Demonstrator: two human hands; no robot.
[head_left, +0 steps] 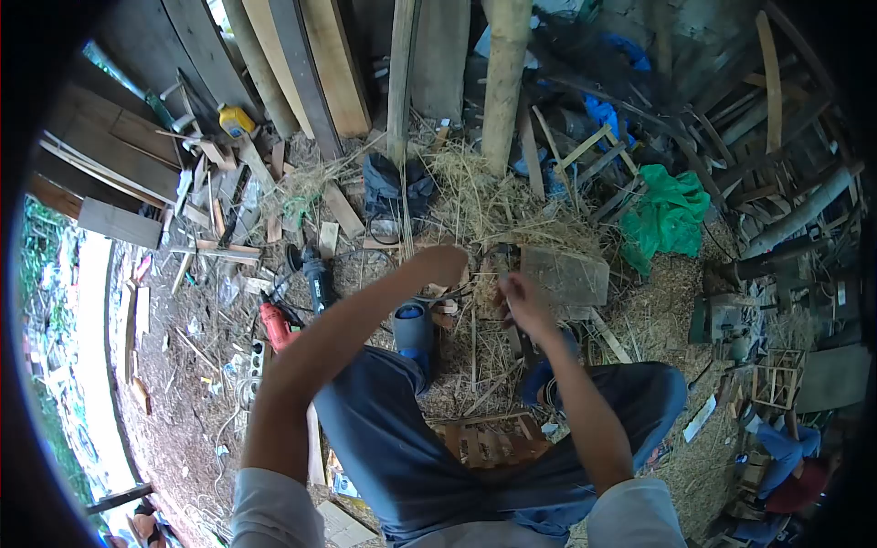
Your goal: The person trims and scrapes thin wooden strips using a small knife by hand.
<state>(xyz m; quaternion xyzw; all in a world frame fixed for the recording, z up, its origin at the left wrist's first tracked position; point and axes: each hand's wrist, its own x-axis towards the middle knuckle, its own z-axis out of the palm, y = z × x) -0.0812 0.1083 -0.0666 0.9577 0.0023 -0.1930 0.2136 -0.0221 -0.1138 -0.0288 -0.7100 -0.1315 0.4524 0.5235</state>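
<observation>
My left hand [443, 266] is out in front of my knees, its back toward me and its fingers hidden. Thin pale strips [406, 215] rise from near the wrist, and I cannot tell whether the hand touches them. To its right is my right hand [517, 300], blurred, with the fingers curled in; what they hold, if anything, cannot be made out. A small dark object [501, 249] lies just beyond the two hands, beside a flat grey board [565, 276]. Dry straw and shavings [489, 196] surround them.
An angle grinder [315, 279] and a red power tool [275, 321] lie left of my knee, near a power strip [253, 370]. Green plastic [665, 215], a yellow bottle [235, 121] and a black bag [396, 183] stand farther off. Another person [787, 457] sits at lower right.
</observation>
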